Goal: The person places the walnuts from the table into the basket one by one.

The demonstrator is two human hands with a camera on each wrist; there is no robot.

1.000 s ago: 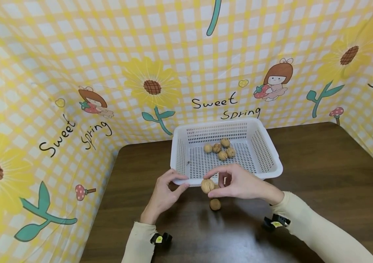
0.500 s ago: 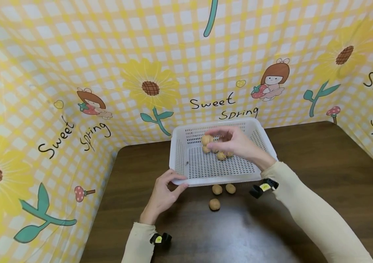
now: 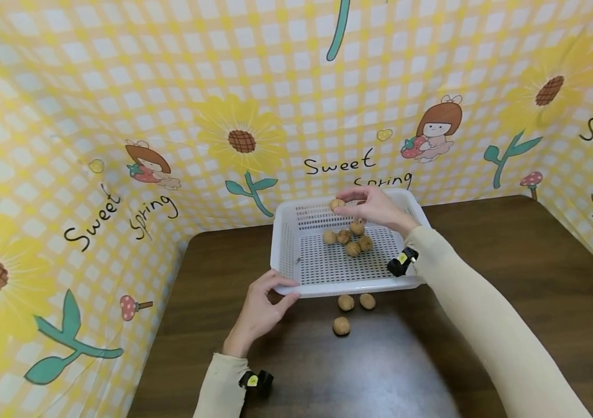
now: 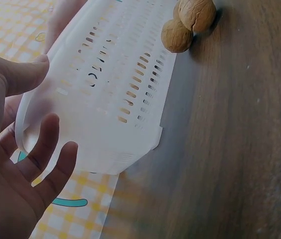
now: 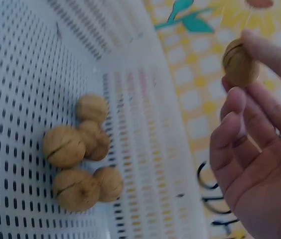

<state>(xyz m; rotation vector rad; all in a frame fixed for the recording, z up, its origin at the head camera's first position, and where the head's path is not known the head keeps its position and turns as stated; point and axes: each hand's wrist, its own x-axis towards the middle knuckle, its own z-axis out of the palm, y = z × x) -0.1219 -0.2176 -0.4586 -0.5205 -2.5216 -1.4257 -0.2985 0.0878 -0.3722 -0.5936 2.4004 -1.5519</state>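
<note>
My right hand (image 3: 374,208) pinches a walnut (image 3: 336,205) between thumb and fingertips, up by the far rim of the white plastic basket (image 3: 348,287). In the right wrist view that same walnut (image 5: 240,62) appears past the rim, against the cloth. My left hand (image 3: 259,307) grips the basket's near left corner, the thumb on the rim. The left wrist view shows the slotted basket wall (image 4: 95,134) beside the fingers. Several walnuts (image 3: 352,248) lie together on the basket floor. On the table in front of it are three walnuts (image 3: 341,326).
A yellow checked cloth (image 3: 296,87) with sunflowers and lettering hangs behind and at both sides. The basket stands near the back edge of the dark wooden table (image 3: 510,273). Each wrist wears a black strapped device (image 3: 257,382).
My right hand has carried the walnut from the near rim across the basket to the far rim. Two table walnuts once behind that hand now show. The left hand has stayed put.
</note>
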